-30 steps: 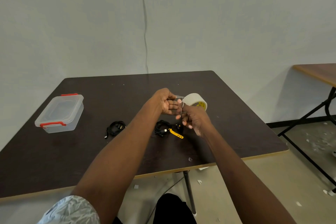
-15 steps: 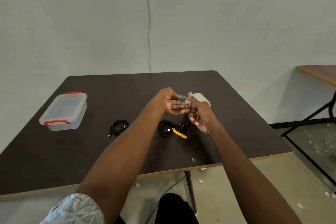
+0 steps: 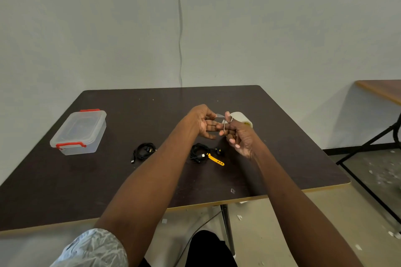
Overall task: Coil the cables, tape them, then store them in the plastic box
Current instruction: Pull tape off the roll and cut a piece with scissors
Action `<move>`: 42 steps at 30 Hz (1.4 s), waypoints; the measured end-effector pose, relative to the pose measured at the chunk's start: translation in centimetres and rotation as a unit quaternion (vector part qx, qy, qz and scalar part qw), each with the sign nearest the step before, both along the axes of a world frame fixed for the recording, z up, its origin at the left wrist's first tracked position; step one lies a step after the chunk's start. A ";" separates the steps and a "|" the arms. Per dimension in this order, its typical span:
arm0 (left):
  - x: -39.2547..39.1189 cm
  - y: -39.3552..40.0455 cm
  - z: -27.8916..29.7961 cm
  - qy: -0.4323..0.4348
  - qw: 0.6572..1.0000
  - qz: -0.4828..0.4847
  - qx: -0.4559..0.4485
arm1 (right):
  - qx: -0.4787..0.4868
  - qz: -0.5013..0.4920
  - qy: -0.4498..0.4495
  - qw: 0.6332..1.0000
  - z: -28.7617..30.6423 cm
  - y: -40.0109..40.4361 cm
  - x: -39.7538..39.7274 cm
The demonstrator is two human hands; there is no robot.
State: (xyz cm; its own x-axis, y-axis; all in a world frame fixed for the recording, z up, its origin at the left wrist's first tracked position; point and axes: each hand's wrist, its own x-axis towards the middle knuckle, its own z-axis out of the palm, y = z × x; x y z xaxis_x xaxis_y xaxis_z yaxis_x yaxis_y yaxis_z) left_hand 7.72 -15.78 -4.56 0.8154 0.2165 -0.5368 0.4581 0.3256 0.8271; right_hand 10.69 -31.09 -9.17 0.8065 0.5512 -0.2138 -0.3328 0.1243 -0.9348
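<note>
Two black cables lie coiled on the dark worktop point(image 3: 282, 158). The first cable point(image 3: 143, 151) is a small round bundle with one plug end sticking out toward the near edge. The second cable point(image 3: 198, 153) sits to its right, just under the hands, and a yellow strap point(image 3: 216, 160) with holes pokes out of it. The plastic box point(image 3: 79, 131) is well to the left of both. It is see-through, its lid is on, and it has red clips at the front and back.

Both hands are up above the worktop. The left hand point(image 3: 202, 122) pinches one end of a short clear piece of tape point(image 3: 219, 115) with its thumb and fingers. The right hand point(image 3: 238, 134) holds small metal scissors point(image 3: 225, 124), with the thumb through one ring, and its fingers are curled. The white tape roll point(image 3: 242, 117) sits just behind the right hand.

Compared with a second ago, the hands sit a bit higher and farther over the worktop. The scissors have turned more upright. The cables, the strap and the box lie just as before.
</note>
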 end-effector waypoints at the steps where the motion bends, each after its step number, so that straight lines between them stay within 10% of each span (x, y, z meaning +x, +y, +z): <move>1: 0.0 0.0 0.0 0.001 1.000 0.000 0.002 | -0.002 0.001 -0.001 1.000 0.1 0.0 -0.1; 42: -0.1 -0.2 0.3 0.010 1.000 0.018 -0.001 | -0.004 -0.022 -0.041 0.999 -0.6 1.2 -0.5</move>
